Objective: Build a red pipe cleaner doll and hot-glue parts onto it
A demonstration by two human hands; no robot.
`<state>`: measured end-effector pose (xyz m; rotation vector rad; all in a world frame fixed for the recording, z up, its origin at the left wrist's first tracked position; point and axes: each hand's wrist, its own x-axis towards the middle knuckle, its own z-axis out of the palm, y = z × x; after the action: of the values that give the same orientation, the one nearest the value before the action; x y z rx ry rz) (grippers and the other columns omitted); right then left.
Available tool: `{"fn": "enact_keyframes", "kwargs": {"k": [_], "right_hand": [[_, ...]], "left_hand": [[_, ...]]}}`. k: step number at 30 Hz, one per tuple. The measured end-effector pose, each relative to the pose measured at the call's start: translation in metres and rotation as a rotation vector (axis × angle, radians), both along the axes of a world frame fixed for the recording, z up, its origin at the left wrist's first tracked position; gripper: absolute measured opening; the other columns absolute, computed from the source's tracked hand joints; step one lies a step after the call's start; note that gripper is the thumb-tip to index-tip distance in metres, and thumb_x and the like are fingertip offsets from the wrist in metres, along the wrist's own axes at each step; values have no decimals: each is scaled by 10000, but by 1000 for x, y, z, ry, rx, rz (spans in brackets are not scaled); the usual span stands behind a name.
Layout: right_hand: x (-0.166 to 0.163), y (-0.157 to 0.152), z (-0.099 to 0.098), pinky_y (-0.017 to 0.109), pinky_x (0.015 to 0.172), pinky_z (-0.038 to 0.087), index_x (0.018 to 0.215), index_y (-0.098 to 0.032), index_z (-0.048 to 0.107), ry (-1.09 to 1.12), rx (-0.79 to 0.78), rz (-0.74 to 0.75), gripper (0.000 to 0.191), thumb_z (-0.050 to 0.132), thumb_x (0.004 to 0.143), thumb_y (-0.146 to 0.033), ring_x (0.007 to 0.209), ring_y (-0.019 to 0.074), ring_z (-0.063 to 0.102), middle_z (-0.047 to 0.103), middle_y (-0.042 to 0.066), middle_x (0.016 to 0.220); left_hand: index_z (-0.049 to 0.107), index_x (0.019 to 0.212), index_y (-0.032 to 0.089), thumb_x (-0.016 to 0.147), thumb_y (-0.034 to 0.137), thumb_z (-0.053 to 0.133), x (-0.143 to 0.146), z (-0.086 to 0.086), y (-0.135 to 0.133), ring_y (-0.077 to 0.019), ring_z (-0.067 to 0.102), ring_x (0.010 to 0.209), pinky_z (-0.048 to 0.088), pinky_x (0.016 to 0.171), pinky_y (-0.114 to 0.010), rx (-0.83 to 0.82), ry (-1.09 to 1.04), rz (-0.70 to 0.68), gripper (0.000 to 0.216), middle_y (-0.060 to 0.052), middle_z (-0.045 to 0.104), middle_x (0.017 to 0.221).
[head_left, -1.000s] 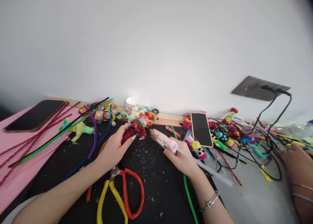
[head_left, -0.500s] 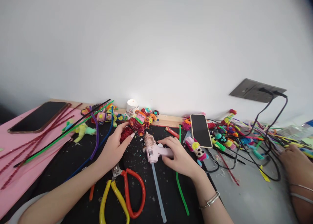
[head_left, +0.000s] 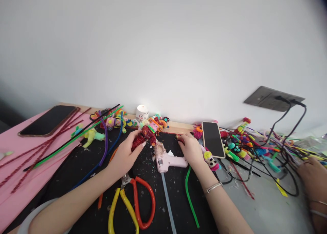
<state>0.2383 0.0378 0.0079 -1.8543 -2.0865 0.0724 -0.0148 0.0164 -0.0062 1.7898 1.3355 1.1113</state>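
Note:
My left hand (head_left: 130, 147) is closed on a red tinsel pipe-cleaner doll (head_left: 147, 131) with a pink face and an orange and green trim. Just right of it lies a pale pink glue gun (head_left: 168, 161), its nozzle crusted with residue and a long glue stick (head_left: 168, 203) poking out of its back. Beyond the gun's handle, my right hand (head_left: 190, 148) has its fingers closed around a small red lighter (head_left: 180, 141), mostly covered by the hand. Pliers (head_left: 125, 181) with red and yellow handles lie in front of my left hand.
A phone (head_left: 48, 120) and pipe cleaners (head_left: 48, 152) lie on pink sheets at left. A paper cup (head_left: 142, 113) stands by the wall. Another phone (head_left: 213, 139), a heap of pipe-cleaner figures and black cables (head_left: 293, 159) are at right, near another person's hand (head_left: 313, 174).
My right hand has left the glue gun's handle, moved up and closed on the red lighter. My left hand still holds the red doll. The view has shifted slightly.

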Motion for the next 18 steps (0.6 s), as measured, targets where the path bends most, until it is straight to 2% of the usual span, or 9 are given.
{"fn": "enact_keyframes", "kwargs": {"k": [4, 11, 18], "right_hand": [[-1, 4, -6, 314, 776, 458, 904, -164, 692, 8, 40, 14, 173, 570, 819, -76, 898, 234, 630, 675, 99, 908], [-1, 10, -9, 305, 754, 450, 827, -164, 701, 3, 17, -4, 159, 565, 821, -83, 854, 226, 637, 701, 88, 858], [1, 10, -12, 299, 748, 463, 820, -170, 710, 67, 12, -10, 162, 575, 807, -83, 839, 219, 657, 721, 79, 868]], "left_hand": [[430, 1280, 197, 895, 340, 450, 0, 0, 0, -256, 557, 1154, 422, 991, -419, 5, 39, 1, 411, -94, 593, 1257], [422, 1287, 196, 899, 303, 440, 1, 0, -2, -247, 548, 1171, 411, 1007, -407, 12, 74, -32, 403, -94, 580, 1279], [416, 1290, 201, 903, 340, 435, 1, 1, -1, -260, 542, 1187, 414, 1009, -418, -10, 90, -35, 412, -98, 570, 1296]]}}
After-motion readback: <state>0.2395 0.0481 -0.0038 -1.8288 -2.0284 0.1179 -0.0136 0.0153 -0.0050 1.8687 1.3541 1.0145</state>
